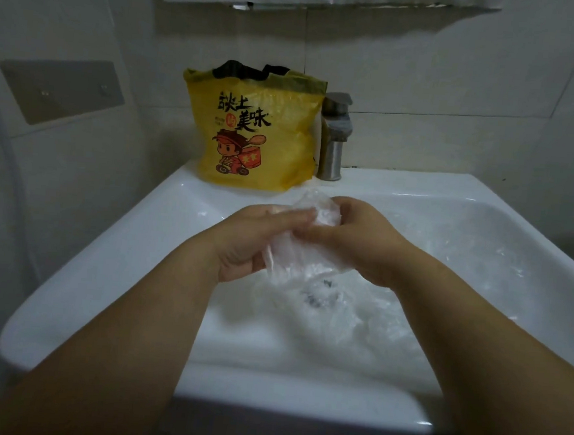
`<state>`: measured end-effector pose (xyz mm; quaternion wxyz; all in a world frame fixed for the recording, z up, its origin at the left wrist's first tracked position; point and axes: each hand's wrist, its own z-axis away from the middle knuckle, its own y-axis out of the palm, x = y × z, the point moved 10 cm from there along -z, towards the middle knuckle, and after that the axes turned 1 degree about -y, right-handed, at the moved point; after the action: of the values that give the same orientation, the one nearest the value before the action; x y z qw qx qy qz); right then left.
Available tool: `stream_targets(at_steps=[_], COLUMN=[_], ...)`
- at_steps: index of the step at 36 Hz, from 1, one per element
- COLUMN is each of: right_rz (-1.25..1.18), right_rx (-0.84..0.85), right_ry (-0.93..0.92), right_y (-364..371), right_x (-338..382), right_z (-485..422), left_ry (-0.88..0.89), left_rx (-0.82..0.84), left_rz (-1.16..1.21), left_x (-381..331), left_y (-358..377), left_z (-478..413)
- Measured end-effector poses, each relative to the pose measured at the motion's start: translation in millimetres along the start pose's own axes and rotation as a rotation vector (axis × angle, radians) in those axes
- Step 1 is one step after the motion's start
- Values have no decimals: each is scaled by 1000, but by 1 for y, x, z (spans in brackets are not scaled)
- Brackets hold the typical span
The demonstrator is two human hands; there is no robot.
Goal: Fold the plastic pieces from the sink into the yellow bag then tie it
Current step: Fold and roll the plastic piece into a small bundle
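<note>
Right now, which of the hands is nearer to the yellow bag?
Left. The left hand is just in front of the yellow bag; the right hand is further right, in front of the faucet. Both grip the plastic piece.

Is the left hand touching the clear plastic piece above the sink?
Touching. In the head view the left hand holds the clear plastic piece with its fingers on it; the right hand grips it too.

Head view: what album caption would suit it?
Left hand and right hand grip a clear plastic piece over the sink; the yellow bag stands by the tap.
</note>
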<state>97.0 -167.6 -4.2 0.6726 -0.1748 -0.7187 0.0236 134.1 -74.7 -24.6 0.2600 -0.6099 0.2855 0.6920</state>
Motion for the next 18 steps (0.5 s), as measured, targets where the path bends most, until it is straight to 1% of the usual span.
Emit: stream_targets(at_steps=[1,2,4,6,7,9,11,14,18], right_rz=[-25,-102,-342,-559,-587,-552,-550,-649,-619], right_rx=[-2,-13,-33,25,86,178,141,39,69], right_ry=[15,50,169,255,296,322,273,204,182], right_y=[0,-1,-3,4,12,26,26,11,-1], right_x=[-2,-5,-17,-21,-22,-23,-19,-13,-9], right_z=[-1,-3,-4,-3,-1,4,3,-3,-4], left_ry=[16,32,70,92,104,132,142,146,153], left_rx=[-45,-97,-236,-354,-389,-404,-358,-338,-344], left_rz=[-17,3,97,176,205,255,295,326,318], left_x=[0,-1,-4,-7,-9,-11,-12,-13,-16], left_y=[-5,-11,-29,-46,-50,-52,-46,-45,-45], left_z=[-2,-3,-6,-7,-6,-5,-6,-6,-3])
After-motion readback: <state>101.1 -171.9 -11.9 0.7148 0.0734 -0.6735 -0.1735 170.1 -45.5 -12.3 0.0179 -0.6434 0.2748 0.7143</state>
